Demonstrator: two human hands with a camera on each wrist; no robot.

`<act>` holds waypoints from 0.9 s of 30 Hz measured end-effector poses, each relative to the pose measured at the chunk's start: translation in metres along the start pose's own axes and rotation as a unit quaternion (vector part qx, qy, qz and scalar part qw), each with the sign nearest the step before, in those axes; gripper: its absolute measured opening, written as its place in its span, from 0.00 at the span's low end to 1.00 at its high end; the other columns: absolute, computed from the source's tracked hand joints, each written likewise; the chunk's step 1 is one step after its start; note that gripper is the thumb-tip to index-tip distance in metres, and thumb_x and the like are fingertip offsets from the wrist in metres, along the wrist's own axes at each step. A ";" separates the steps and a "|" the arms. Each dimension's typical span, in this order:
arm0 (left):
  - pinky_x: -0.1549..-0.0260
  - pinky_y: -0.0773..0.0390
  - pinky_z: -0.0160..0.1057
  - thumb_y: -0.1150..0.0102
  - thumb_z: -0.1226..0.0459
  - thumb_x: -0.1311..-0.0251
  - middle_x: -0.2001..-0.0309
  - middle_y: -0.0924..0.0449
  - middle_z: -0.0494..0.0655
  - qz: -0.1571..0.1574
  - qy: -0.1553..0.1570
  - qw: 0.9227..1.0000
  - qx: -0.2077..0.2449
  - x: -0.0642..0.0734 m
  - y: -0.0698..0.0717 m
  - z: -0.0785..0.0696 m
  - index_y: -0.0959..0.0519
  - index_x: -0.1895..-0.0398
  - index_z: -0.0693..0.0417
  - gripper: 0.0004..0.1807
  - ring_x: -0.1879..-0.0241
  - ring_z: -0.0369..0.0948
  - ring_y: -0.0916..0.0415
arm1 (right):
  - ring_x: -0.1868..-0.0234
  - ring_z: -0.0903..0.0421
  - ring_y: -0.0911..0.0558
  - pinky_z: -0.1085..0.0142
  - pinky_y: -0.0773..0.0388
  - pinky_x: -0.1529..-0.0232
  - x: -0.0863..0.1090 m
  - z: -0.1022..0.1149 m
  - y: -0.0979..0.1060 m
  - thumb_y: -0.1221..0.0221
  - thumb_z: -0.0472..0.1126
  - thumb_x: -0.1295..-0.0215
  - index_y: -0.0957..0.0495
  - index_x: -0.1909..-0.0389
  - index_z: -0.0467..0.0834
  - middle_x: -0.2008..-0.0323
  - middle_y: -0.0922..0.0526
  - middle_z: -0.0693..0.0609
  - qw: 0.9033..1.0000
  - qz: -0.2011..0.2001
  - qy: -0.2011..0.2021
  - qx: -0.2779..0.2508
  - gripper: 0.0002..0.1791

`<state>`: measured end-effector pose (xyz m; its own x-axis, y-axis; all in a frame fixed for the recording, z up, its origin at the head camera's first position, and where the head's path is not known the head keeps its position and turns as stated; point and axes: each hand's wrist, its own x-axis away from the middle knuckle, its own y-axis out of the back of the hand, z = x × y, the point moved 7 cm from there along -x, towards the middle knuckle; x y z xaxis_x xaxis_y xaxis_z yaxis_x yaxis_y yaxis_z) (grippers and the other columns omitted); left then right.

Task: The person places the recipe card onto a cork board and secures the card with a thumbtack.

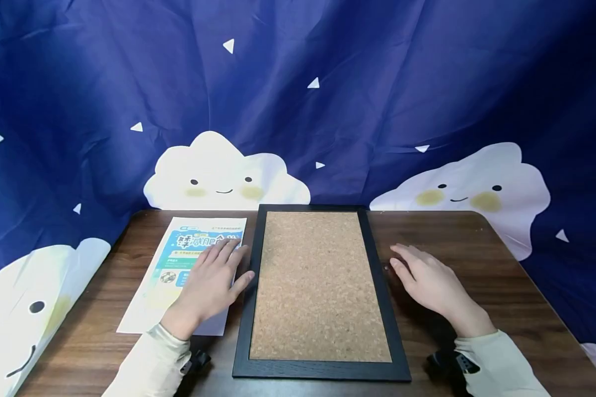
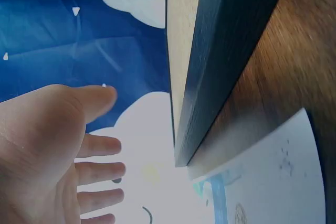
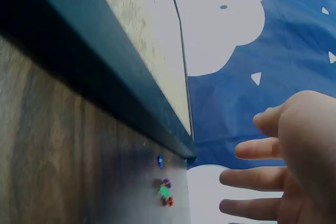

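With fingers loosely spread, my left grip (image 1: 208, 284) hovers over one printed flyer (image 1: 171, 278); my right grip (image 1: 434, 286), relaxed, has wide counter (image 1: 482, 256) rightward. Between them: one black-framed corkboard (image 1: 320, 286), far edge at the counter's; several small coloured pieces (image 3: 165, 191) beside it.

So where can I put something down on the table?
Right of the right hand, the table's wood is bare out to its edge. The cork board is bare too. It's crowded left of the board, with the paper there and the left hand over it. Small coloured bits lie right of the board.
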<state>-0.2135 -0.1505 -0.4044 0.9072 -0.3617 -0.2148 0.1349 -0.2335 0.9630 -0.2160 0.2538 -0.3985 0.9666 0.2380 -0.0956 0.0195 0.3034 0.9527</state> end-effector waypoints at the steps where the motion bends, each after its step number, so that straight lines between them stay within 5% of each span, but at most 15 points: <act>1: 0.22 0.36 0.64 0.42 0.46 0.22 0.22 0.29 0.59 -0.002 -0.001 1.000 0.000 0.000 0.001 0.001 0.25 0.24 0.57 0.33 0.20 0.60 0.35 | 0.28 0.28 0.24 0.29 0.27 0.32 0.000 -0.004 -0.001 0.50 0.47 0.13 0.26 0.26 0.36 0.28 0.23 0.31 1.000 -0.001 -0.007 -0.007 0.26; 8: 0.28 0.29 0.62 0.39 0.52 0.22 0.31 0.20 0.60 0.000 0.002 1.000 0.000 0.006 0.003 0.014 0.21 0.29 0.60 0.28 0.28 0.60 0.25 | 0.39 0.31 0.15 0.33 0.20 0.39 -0.003 -0.024 -0.002 0.47 0.35 0.17 0.20 0.35 0.32 0.38 0.15 0.30 0.998 -0.020 -0.021 -0.053 0.18; 16: 0.34 0.24 0.64 0.40 0.53 0.22 0.36 0.17 0.60 0.008 0.048 0.999 0.012 0.014 0.004 0.042 0.19 0.32 0.60 0.25 0.34 0.61 0.21 | 0.42 0.30 0.15 0.32 0.22 0.38 -0.011 -0.044 -0.008 0.39 0.32 0.22 0.17 0.42 0.32 0.43 0.14 0.29 0.998 -0.028 -0.015 -0.063 0.14; 27: 0.35 0.27 0.70 0.39 0.52 0.24 0.34 0.23 0.68 0.063 0.111 0.992 0.021 0.025 -0.007 0.091 0.25 0.27 0.63 0.31 0.34 0.68 0.26 | 0.44 0.32 0.17 0.32 0.23 0.36 -0.029 -0.065 -0.026 0.36 0.35 0.23 0.17 0.41 0.31 0.42 0.15 0.29 0.995 0.049 -0.041 -0.078 0.16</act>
<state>-0.2279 -0.2399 -0.4313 0.9816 -0.1848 -0.0477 0.0023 -0.2383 0.9712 -0.2615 0.2991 -0.4393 0.9795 0.1998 0.0244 -0.1090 0.4244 0.8989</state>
